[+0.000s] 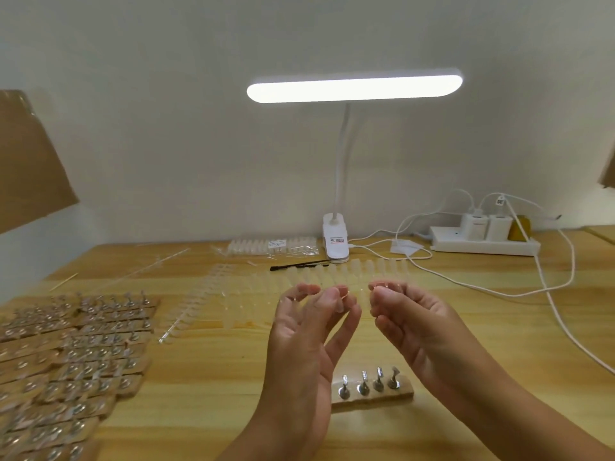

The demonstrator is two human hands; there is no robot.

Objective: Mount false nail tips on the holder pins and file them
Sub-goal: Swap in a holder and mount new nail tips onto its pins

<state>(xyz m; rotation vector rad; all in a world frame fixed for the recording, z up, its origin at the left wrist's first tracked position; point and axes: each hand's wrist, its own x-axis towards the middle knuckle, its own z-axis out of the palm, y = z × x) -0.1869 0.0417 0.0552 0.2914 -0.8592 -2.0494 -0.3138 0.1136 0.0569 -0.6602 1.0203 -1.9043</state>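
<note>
Both hands are raised above the wooden table, palms toward me. My left hand point(309, 334) has its fingers curled, and its thumb and forefinger pinch what looks like a clear false nail tip point(340, 296), blurred. Close to its right, my right hand point(409, 321) pinches another small clear tip point(382, 287) at its fingertips. Below and between the hands lies a wooden holder strip point(372, 399) with four upright metal pins, all bare. Rows of clear nail tips point(233, 304) lie on the table beyond the hands.
Several more wooden pin holders point(66, 361) are heaped at the left. At the back stand a bag of tips point(269, 247), a black stick point(299, 264), a lit clip lamp point(336, 241) and a power strip point(482, 242) with white cables trailing right. A cardboard box point(30, 161) stands far left.
</note>
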